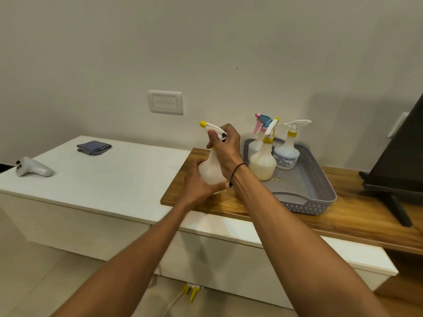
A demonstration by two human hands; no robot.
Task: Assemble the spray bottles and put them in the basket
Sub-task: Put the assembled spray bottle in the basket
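Screwing the trigger head (211, 129) onto the last spray bottle (211, 171) looks like the step in hand: the right hand (225, 145) has its fingers wrapped round the head, the left hand (199, 181) cups the body, just left of the grey basket (320, 191) on the worktop (343, 216). Next, seat it and lift it rightward into the basket, which already holds three assembled bottles (263, 161) upright at its far end.

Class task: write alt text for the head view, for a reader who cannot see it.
Two hands hold a spray bottle above a wooden counter: left hand grips its body, right hand its trigger head. Beside it, a grey basket holds three bottles.
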